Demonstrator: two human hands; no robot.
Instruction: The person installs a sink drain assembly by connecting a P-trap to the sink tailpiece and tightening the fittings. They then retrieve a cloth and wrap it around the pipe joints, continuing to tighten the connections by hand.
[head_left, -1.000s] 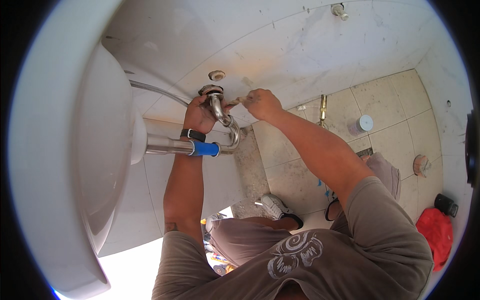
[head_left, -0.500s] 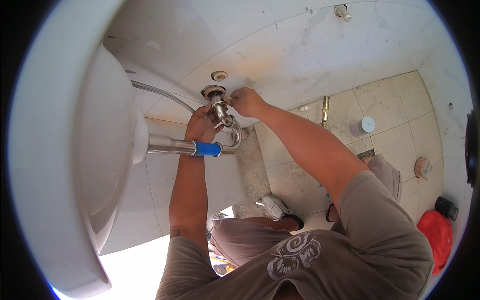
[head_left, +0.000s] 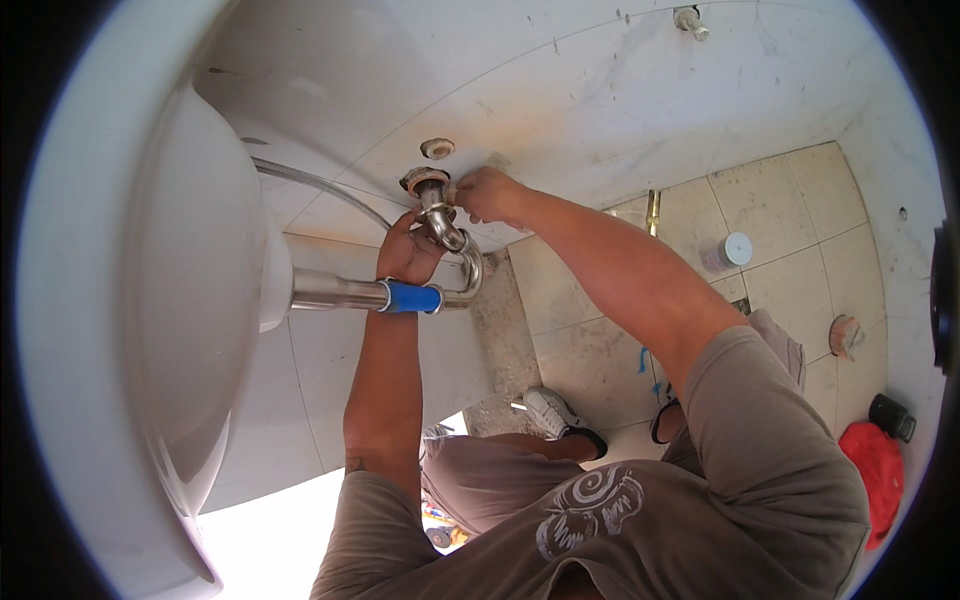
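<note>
A shiny metal drain pipe (head_left: 472,268) with a curved trap runs from under the white washbasin (head_left: 190,270) to a rough hole (head_left: 414,180) in the wall. A blue sleeve (head_left: 413,297) covers part of its straight length. My left hand (head_left: 408,252) comes up behind that straight length, its fingers wrapped round the pipe's upper bend near the wall. On the other side, my right hand (head_left: 488,196) is closed against the pipe just below the hole. What its fingertips pinch is too small and hidden to name.
Above the hole is a second wall opening (head_left: 437,149). A braided hose (head_left: 325,183) bends behind the basin. On the tiled floor are a brass-coloured fitting (head_left: 653,212), a white-lidded tub (head_left: 737,249), a capped pipe stub (head_left: 846,336) and a red cloth (head_left: 872,480).
My right hand has turned slightly, its fingers curling lower beside the pipe. My left hand has shifted a little to the right. The basin appears slightly farther left.
</note>
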